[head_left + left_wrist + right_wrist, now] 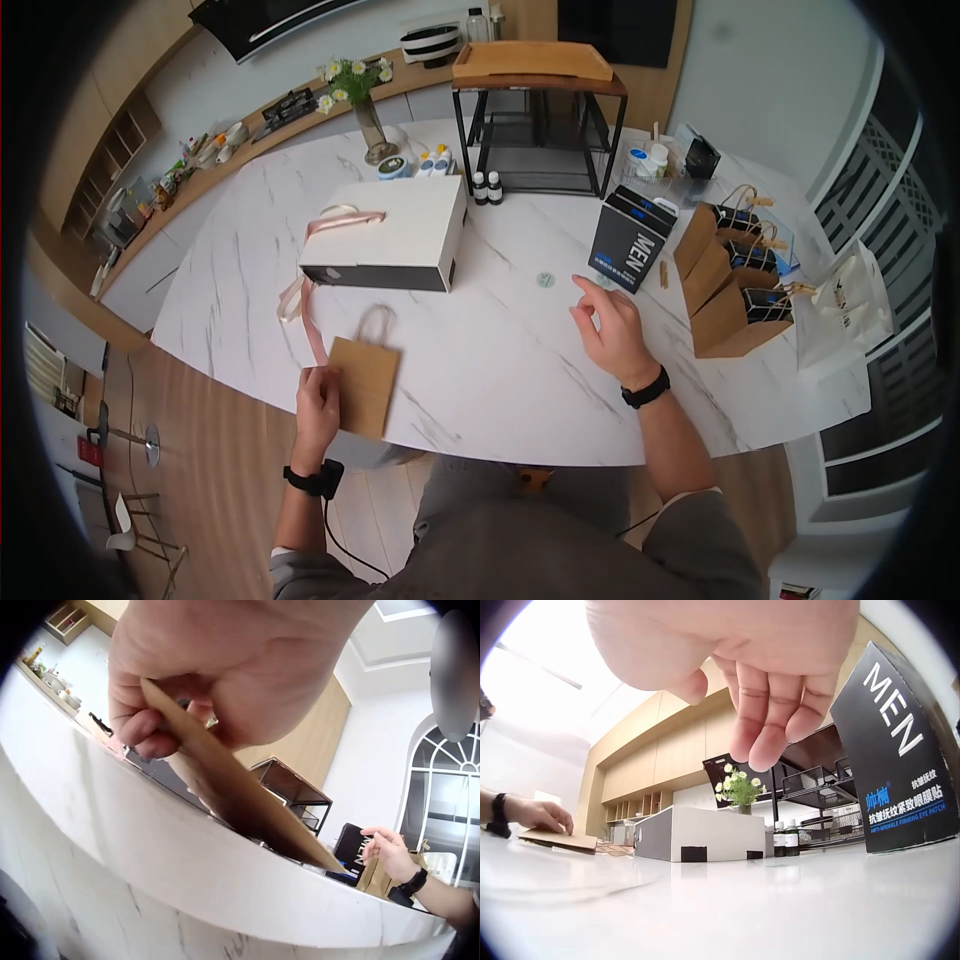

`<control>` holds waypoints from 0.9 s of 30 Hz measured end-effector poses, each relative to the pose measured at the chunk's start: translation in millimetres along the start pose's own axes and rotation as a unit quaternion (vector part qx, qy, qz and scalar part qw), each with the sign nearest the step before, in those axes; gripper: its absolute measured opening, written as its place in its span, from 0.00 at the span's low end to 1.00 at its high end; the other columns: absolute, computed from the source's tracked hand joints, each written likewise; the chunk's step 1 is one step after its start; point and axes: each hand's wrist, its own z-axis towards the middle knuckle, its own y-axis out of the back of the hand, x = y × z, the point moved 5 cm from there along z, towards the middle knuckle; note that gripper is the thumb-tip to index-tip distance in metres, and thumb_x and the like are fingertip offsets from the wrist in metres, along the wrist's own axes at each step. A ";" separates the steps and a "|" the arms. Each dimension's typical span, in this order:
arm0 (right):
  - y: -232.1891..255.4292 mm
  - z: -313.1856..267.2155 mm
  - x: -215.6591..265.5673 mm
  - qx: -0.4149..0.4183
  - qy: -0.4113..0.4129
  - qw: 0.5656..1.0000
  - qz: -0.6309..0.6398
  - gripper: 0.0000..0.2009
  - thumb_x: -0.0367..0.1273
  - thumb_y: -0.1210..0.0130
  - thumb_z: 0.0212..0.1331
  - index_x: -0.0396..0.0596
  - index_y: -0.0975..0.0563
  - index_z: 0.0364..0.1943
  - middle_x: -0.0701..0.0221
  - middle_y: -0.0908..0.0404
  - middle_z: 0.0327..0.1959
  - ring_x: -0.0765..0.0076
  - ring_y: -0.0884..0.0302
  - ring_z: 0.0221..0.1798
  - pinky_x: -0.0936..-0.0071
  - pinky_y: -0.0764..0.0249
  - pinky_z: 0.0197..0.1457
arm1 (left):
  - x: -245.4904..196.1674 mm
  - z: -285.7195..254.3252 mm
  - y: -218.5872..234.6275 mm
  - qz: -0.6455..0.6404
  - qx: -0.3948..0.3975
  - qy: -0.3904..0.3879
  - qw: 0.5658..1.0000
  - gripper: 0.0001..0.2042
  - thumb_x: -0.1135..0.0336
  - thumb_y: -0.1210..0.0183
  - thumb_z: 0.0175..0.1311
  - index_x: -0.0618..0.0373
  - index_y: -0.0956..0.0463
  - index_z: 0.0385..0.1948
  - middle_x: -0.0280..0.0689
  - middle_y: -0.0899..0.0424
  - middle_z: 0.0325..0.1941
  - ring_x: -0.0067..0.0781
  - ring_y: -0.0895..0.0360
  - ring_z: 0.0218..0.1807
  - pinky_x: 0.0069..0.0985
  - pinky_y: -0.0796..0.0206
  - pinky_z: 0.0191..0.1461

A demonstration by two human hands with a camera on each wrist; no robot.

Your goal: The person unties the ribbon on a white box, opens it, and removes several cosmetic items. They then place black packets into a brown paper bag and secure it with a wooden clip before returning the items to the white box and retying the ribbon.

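My left hand pinches the side of a flat brown paper bag with a twisted handle at the table's near edge. The left wrist view shows the bag's edge between thumb and fingers. My right hand hovers over the marble table with relaxed fingers, holding nothing. Just beyond it stands a black box lettered MEN, which the right wrist view shows upright beside my fingers. A round green sticker lies left of my right fingertips, and another is partly hidden behind them.
A white lidded box with pink ribbon stands at the left. Several open brown bags holding black boxes and a white bag are at the right. Behind are a black-framed rack, small dark bottles and a flower vase.
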 end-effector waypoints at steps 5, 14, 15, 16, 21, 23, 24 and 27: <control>-3.6 -0.7 -0.8 0.020 -0.009 1.000 -0.007 0.17 0.26 0.34 0.62 0.39 0.20 0.56 0.65 0.18 0.28 0.56 0.20 0.30 0.62 0.25 0.41 | -13.2 -5.3 -7.2 0.147 -0.057 -0.087 0.984 0.20 0.70 0.34 0.66 0.62 0.25 0.59 0.54 0.26 0.63 0.59 0.27 0.64 0.46 0.32 0.69; 10.0 2.0 -1.5 -0.062 -0.015 0.994 -0.085 0.14 0.25 0.36 0.60 0.41 0.18 0.51 0.63 0.18 0.34 0.53 0.20 0.39 0.59 0.25 0.47 | -9.8 8.4 -17.7 0.229 -0.014 -0.126 0.965 0.26 0.72 0.37 0.65 0.64 0.31 0.66 0.57 0.29 0.71 0.64 0.32 0.71 0.51 0.37 0.73; 16.1 2.7 -2.0 -0.101 -0.006 0.989 -0.106 0.14 0.24 0.37 0.60 0.41 0.19 0.51 0.63 0.18 0.35 0.52 0.20 0.41 0.58 0.25 0.48 | -21.2 8.5 -16.4 0.238 -0.026 -0.129 0.962 0.26 0.73 0.37 0.65 0.63 0.31 0.66 0.57 0.30 0.72 0.64 0.33 0.72 0.52 0.37 0.74; 19.8 1.3 -3.9 -0.114 -0.021 0.986 -0.121 0.17 0.23 0.37 0.58 0.39 0.19 0.53 0.61 0.18 0.41 0.50 0.21 0.44 0.56 0.24 0.50 | -36.6 8.7 -17.7 0.229 -0.023 -0.134 0.964 0.26 0.73 0.37 0.65 0.63 0.31 0.66 0.57 0.30 0.72 0.64 0.33 0.72 0.52 0.37 0.74; 37.2 3.4 -10.3 -0.188 -0.040 0.958 -0.211 0.26 0.24 0.36 0.57 0.39 0.23 0.62 0.55 0.23 0.56 0.45 0.25 0.56 0.53 0.27 0.60 | -166.4 18.0 -26.1 0.250 0.002 -0.286 0.925 0.25 0.75 0.32 0.60 0.59 0.25 0.61 0.56 0.33 0.76 0.62 0.37 0.77 0.51 0.42 0.78; 43.4 5.1 -11.0 -0.204 -0.088 0.942 -0.252 0.31 0.24 0.36 0.57 0.40 0.28 0.68 0.52 0.29 0.65 0.42 0.29 0.64 0.50 0.33 0.67 | -216.2 30.5 -38.4 0.205 0.021 -0.320 0.925 0.24 0.75 0.32 0.59 0.58 0.24 0.60 0.54 0.33 0.76 0.62 0.38 0.78 0.50 0.43 0.79; 41.6 2.1 -20.3 -0.184 -0.108 0.941 -0.264 0.37 0.26 0.36 0.57 0.40 0.34 0.74 0.48 0.36 0.72 0.38 0.35 0.71 0.47 0.38 0.72 | -240.8 37.5 -47.6 0.163 0.039 -0.349 0.922 0.24 0.75 0.31 0.58 0.57 0.24 0.58 0.53 0.34 0.77 0.62 0.40 0.80 0.49 0.44 0.81; 45.6 3.2 -27.0 -0.162 -0.154 0.935 -0.275 0.40 0.27 0.35 0.57 0.40 0.38 0.76 0.45 0.39 0.75 0.35 0.38 0.74 0.46 0.39 0.74 | -307.5 68.8 -82.5 0.124 0.072 -0.450 0.882 0.23 0.74 0.30 0.58 0.56 0.23 0.57 0.50 0.33 0.78 0.60 0.40 0.80 0.48 0.44 0.81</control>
